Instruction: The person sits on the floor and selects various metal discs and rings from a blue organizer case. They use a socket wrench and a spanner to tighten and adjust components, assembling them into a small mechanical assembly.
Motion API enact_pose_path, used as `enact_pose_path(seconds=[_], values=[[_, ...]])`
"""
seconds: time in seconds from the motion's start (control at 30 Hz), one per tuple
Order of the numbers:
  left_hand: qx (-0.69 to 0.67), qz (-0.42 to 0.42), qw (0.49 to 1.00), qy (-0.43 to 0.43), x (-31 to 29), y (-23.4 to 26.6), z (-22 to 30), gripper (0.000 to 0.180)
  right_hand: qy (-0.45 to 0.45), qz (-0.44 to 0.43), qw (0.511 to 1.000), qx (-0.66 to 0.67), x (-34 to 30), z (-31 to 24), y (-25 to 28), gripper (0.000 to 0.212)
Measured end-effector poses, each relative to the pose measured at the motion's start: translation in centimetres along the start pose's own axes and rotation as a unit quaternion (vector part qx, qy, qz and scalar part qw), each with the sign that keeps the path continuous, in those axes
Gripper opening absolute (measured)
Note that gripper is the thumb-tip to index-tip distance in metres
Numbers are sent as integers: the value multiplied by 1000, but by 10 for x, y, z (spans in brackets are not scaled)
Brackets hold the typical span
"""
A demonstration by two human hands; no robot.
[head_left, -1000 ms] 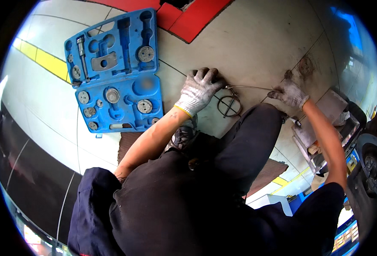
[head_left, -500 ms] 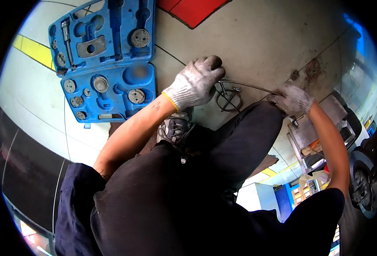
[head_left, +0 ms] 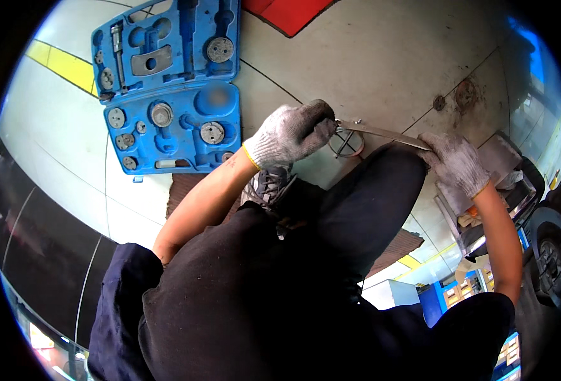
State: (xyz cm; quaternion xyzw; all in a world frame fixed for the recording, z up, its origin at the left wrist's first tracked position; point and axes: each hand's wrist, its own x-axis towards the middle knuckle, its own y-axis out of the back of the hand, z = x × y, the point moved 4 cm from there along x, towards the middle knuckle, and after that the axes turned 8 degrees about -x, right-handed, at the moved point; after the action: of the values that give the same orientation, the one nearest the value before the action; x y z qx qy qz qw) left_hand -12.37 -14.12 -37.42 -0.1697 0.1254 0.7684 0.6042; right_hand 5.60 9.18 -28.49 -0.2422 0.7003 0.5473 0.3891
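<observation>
My left hand [head_left: 293,133], in a grimy white knit glove, is closed around one end of a thin, slightly curved metal strip [head_left: 387,134]. The other end is pinched by my right hand [head_left: 455,162], gloved alike, just past my bent right knee. The strip spans the gap between the hands above that knee. Beneath it, near my left fingertips, shows a round metal frame [head_left: 362,146] with crossing spokes, partly hidden by the hand and strip. I cannot tell whether it is joined to the strip.
An open blue tool case [head_left: 188,166] with several metal discs and a threaded tool [head_left: 117,44] lies at the far left. A red panel [head_left: 290,14] is at the far edge. Right of me stand a metal tray [head_left: 461,222] and a wheel [head_left: 547,257]. Rust stains mark the floor.
The strip now shows its broad face rather than its thin edge. Both hands have come slightly nearer and right, and the view has shifted a little.
</observation>
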Motion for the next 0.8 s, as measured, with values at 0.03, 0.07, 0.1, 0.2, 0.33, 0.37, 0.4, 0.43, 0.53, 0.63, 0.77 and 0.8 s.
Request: enact_pose_path(seconds=[0.03, 0.07, 0.1, 0.2, 0.33, 0.37, 0.4, 0.43, 0.53, 0.63, 0.77, 0.8], values=[[28, -27, 999, 17, -4, -2, 0, 18, 10, 35, 999, -5, -6, -4, 1, 30], [33, -25, 999, 12, -7, 0, 3, 18, 21, 70, 997, -10, -12, -8, 1, 29], [36, -22, 999, 5, -10, -1, 7, 18, 31, 104, 994, -18, -19, -10, 2, 29], [46, -14, 999, -3, -22, -2, 12, 15, 15, 123, 992, -25, -35, -10, 1, 29], [25, -15, 998, -51, -44, -9, 22, 16, 12, 196, 977, -79, -71, -18, 22, 33], [47, -9, 997, -58, -49, -12, 26, 17, 16, 204, 972, -112, -80, -19, 34, 35], [66, -7, 996, -67, -53, -17, 31, 18, 15, 210, 967, -146, -91, -19, 42, 37], [26, -1, 997, -70, -56, -19, 37, 19, 13, 227, 961, -160, -102, -22, 50, 38], [-91, -14, 993, -69, -66, -21, 64, 22, -13, 253, 946, -202, -138, -36, 69, 42], [-88, -73, 990, -78, -72, -39, 64, 24, -5, 253, 938, -239, -165, -56, 69, 42], [-99, -185, 977, -34, -87, -65, 28, 24, 27, 294, 921, -255, -184, -96, 29, 33], [-106, -178, 978, -18, -90, -71, 13, 23, 14, 278, 928, -246, -186, -106, 18, 33]])
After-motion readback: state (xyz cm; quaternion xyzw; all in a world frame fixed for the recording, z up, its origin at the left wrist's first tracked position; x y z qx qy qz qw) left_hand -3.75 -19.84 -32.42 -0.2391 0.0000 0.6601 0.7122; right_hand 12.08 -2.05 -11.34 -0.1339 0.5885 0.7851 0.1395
